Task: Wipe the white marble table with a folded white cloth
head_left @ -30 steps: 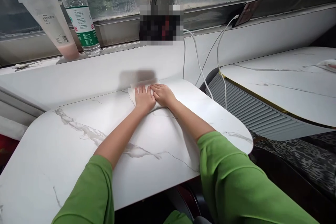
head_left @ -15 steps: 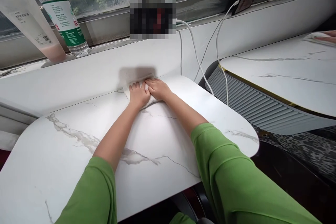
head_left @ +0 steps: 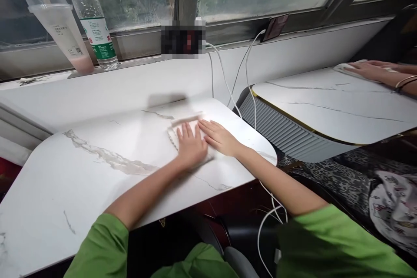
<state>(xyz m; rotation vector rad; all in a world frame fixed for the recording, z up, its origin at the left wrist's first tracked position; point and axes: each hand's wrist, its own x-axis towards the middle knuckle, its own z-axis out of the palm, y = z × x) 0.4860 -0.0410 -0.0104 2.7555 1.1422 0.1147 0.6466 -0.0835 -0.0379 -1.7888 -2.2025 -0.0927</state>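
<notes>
A white cloth (head_left: pixel 175 134) lies flat on the white marble table (head_left: pixel 97 169), near its right end. My left hand (head_left: pixel 190 147) rests palm down on the cloth with its fingers stretched out. My right hand (head_left: pixel 219 137) lies flat beside it, fingers extended, touching the cloth's right side. Most of the cloth is hidden under both hands. Both arms wear green sleeves.
A plastic cup (head_left: pixel 60 26) with pink drink and a water bottle (head_left: pixel 94 21) stand on the window ledge at back left. White cables (head_left: pixel 241 74) hang down from the ledge. Another person's hand (head_left: pixel 371 69) rests on the second marble table (head_left: pixel 325 104) at right.
Both hands have slid the cloth from the table's far edge toward me and to the right. The view has swung right, showing another person's hand.
</notes>
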